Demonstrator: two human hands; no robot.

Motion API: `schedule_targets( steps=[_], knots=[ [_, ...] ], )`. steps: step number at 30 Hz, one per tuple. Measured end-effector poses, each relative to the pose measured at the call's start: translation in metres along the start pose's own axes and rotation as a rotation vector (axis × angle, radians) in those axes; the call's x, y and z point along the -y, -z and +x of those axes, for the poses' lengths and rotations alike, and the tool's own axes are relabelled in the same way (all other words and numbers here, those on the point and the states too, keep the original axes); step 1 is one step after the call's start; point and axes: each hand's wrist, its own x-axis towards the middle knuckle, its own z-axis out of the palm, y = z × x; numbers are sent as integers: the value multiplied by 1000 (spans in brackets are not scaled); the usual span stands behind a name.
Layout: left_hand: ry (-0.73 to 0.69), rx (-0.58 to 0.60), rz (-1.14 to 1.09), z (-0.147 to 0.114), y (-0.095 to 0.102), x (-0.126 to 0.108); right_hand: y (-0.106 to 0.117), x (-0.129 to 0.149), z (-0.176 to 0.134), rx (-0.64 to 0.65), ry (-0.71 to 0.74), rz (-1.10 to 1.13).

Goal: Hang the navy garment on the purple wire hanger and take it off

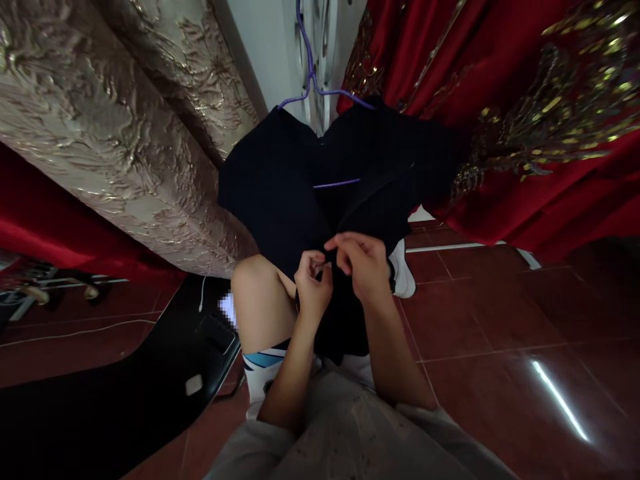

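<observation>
A dark, short-sleeved shirt [280, 180] with an open neck hangs on a purple hanger [311, 73], its lower part draped over my lap. My left hand [314, 280] is at the shirt's front opening, thumb and fingers curled together in a pinch at the cloth. Close beside it on the right, my right hand [364, 265] is closed with bent fingers, and its index fingertip reaches toward the left fingertips. Whatever small thing may be between the right fingers is too dark to make out.
Pinkish, gold-textured fabric [150, 133] hangs on the left, and red cloth with gold sequins [560, 113] on the right. A black bench [125, 387] at lower left bears a phone [216, 335] and a small white square [194, 385]. Red floor tiles [500, 320] lie on the right.
</observation>
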Motion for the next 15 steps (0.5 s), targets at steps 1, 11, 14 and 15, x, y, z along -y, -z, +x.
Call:
schedule_targets(
  steps=[1, 11, 14, 15],
  knots=[
    [14, 5, 37, 2, -2, 7, -2, 17, 12, -17, 75, -11],
    [-200, 290, 102, 50, -17, -39, -15, 87, 58, 125, 346, -62],
    [-423, 65, 105, 83, -11, -89, -15, 83, 59, 139, 317, -97],
    [-478, 39, 158, 93, -11, -104, -15, 81, 60, 131, 321, -106]
  ],
)
